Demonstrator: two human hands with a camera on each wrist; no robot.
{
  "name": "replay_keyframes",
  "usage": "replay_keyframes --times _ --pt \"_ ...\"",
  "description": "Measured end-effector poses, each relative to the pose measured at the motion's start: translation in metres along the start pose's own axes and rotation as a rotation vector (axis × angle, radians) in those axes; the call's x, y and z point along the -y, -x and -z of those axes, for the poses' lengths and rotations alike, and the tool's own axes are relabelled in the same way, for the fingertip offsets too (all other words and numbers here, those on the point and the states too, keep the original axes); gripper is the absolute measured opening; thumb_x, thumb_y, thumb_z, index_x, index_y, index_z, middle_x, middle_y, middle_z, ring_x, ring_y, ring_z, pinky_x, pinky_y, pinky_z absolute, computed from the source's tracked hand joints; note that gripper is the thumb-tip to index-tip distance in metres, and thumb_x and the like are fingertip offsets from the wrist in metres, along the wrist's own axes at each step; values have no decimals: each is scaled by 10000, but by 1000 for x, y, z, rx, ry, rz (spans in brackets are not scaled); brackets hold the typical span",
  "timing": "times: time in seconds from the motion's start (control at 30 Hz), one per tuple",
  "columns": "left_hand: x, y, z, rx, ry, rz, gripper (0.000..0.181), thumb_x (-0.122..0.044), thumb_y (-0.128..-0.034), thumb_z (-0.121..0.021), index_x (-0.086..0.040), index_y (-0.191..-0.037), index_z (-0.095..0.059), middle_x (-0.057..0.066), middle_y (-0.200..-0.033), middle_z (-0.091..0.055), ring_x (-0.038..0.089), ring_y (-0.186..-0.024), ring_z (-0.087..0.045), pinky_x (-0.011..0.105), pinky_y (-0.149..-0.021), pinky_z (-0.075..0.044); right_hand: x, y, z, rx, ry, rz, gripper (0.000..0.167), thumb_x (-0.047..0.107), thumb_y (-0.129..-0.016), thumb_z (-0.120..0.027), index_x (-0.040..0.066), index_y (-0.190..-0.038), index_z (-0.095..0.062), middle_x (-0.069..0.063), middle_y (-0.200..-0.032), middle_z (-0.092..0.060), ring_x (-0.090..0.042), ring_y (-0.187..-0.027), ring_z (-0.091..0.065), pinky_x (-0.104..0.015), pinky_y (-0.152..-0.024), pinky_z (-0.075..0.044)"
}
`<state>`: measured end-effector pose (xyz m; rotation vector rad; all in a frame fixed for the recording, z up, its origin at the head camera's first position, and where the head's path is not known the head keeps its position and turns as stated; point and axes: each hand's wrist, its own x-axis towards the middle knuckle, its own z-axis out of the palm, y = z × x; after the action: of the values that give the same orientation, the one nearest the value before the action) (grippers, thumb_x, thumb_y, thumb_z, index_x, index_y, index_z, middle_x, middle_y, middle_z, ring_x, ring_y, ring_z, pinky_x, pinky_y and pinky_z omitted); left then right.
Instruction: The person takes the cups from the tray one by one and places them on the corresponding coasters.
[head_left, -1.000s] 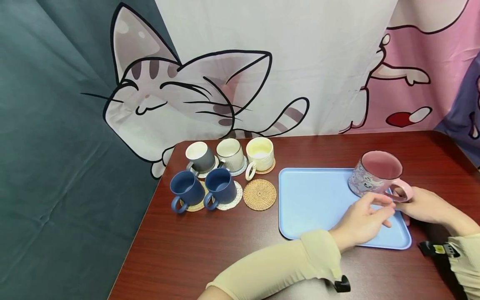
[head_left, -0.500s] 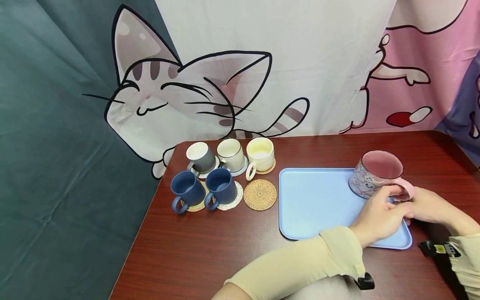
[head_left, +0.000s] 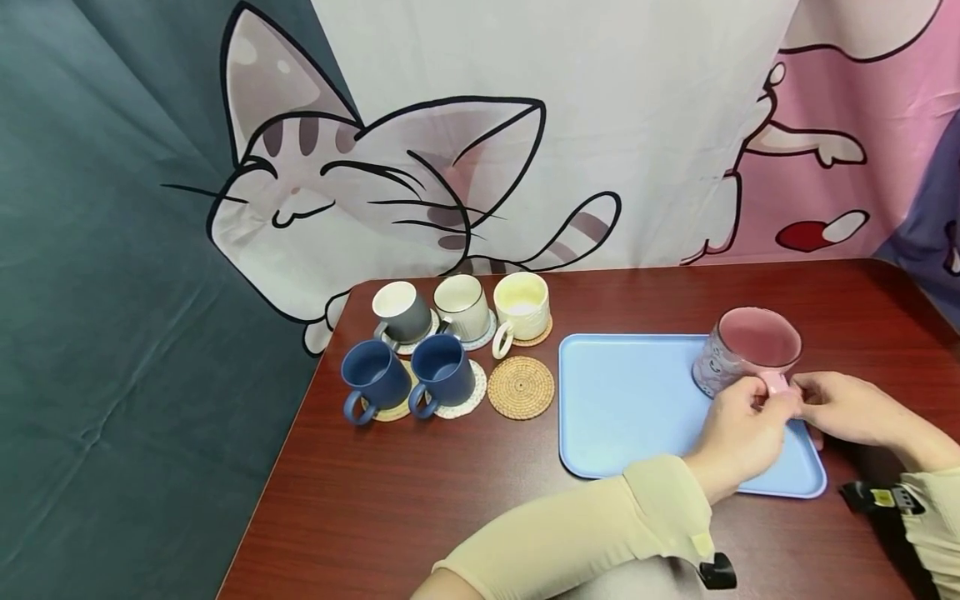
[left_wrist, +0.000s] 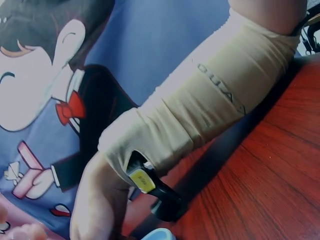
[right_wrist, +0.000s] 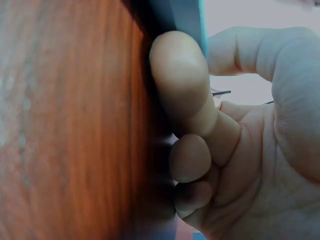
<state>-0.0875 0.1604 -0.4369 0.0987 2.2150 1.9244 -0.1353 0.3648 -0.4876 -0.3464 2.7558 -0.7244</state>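
Observation:
A pink mug [head_left: 750,350] with a printed pattern stands at the right end of the light-blue tray [head_left: 615,408]. My left hand [head_left: 742,437] pinches its handle, which points towards me. Close beside it, my right hand [head_left: 851,408] grips the tray's right edge. In the right wrist view, a fingertip [right_wrist: 180,65] lies under the tray edge [right_wrist: 185,12], with the thumb on the other side and the other fingers curled. The left wrist view shows mostly the right sleeve [left_wrist: 175,115] and part of the right hand [left_wrist: 95,210].
Left of the tray stand a grey mug [head_left: 405,317], a white mug [head_left: 465,312], a cream mug [head_left: 521,308] and two blue mugs [head_left: 371,375], all on coasters. A round woven coaster [head_left: 521,388] lies bare. A printed cloth [head_left: 637,125] hangs behind the brown table [head_left: 390,500].
My left hand has reached right to the mug's handle and come back slightly left with it. The handle has turned from pointing right to pointing towards me. My right hand stays at the tray edge.

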Motion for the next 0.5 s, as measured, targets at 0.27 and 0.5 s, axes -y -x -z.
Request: replay_keyframes --times 0.27,0.5 --pt "-9 9 26 -157 -207 108 383 -442 -1009 -596 -221 -706 -518 -67 -650 -452 61 -686 -469 224 -609 -372 0 -2 -3 3 9 -24 266 131 -945 -676 139 -755 -488 57 -543 -557 -73 -490 -508 -246 -505 -348" --pt "-5 2 48 -196 -142 95 400 -414 -1041 -567 -183 -715 -582 -79 -685 -490 62 -678 -455 225 -599 -362 0 -3 -2 18 10 -30 268 139 -940 -673 136 -754 -481 45 -545 -564 -83 -493 -510 -251 -504 -335"
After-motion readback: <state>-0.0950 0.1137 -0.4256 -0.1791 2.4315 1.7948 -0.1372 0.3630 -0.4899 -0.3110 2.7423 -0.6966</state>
